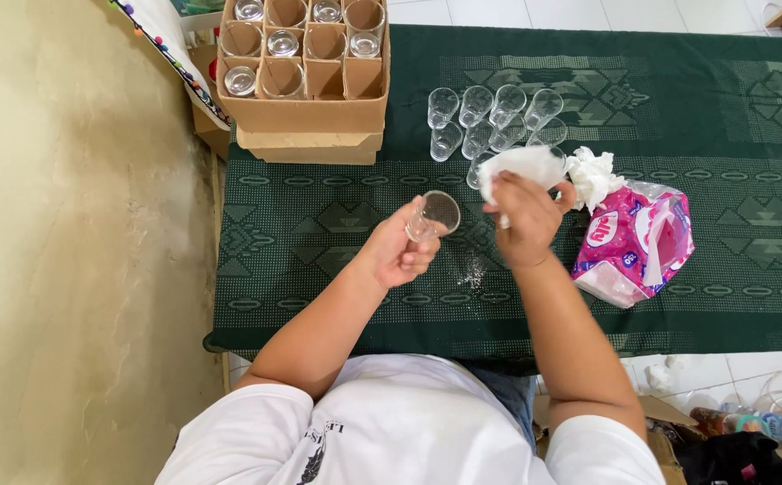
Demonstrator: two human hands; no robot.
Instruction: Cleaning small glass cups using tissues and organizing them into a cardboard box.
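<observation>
At the far left a beige wall (67,224) runs beside the table (319,296), which is covered with a dark green patterned cloth. At the table's back left corner sits a cardboard box (301,112) with dividers, several of its cells holding clear glasses and others bare. In front of it, the left hand (400,251) holds a small clear glass (433,216) above the cloth, tilted on its side with the mouth turned toward the other hand; the grip is closed round the base and lower wall, fingers wrapped about it. The glass looks light, stiff, smooth and breakable, likely slippery if damp, so a hold low on the wall, away from the thin rim, seems the safe one. Just to its right the right hand (521,220) is closed on a crumpled white tissue (521,166), soft and easily torn, near the glass but not touching it. Behind the hands a cluster of empty glasses (494,121) stands in rows on the cloth. Further right lies a pink tissue pack (638,242), torn open, with a loose wad of tissue (593,175) at its top.
</observation>
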